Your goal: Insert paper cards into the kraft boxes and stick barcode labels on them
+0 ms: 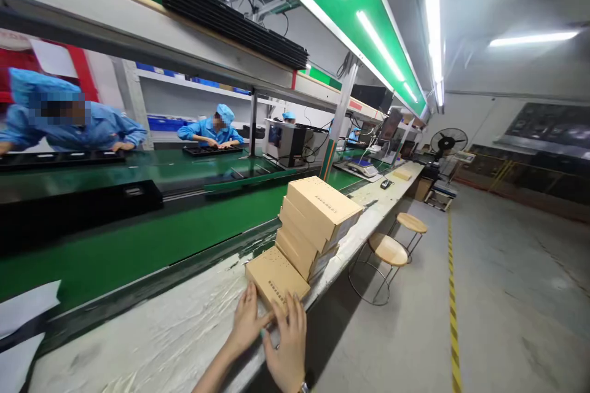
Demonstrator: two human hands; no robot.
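Pressing against the near end of a flat cardboard box (275,279), both hands meet at the front edge of the plastic-covered bench (152,338) in the head view. The left hand (246,319) lies with fingers extended and close together, its fingertips touching the box's near left corner. The right hand (288,344) is likewise flat and fairly narrow, its fingers laid on the box's near right edge; neither hand wraps the box. That box lies directly ahead of the fingers, its long axis running away from the person and slightly left. Both hands are about equally close to it.

Just beyond it, touching or nearly so, stands a stack of boxes (316,221) of the same brown kind, leaning a little. A line of small dark print runs along the top of the near box and of the topmost stacked one, too small to read.

Left of the bench runs a green conveyor belt (138,245). Across it, workers in blue smocks (209,132) bend over black keyboards (212,150). Two round wooden stools (389,250) stand in the aisle beside the bench, and a floor fan (448,142) is farther back.
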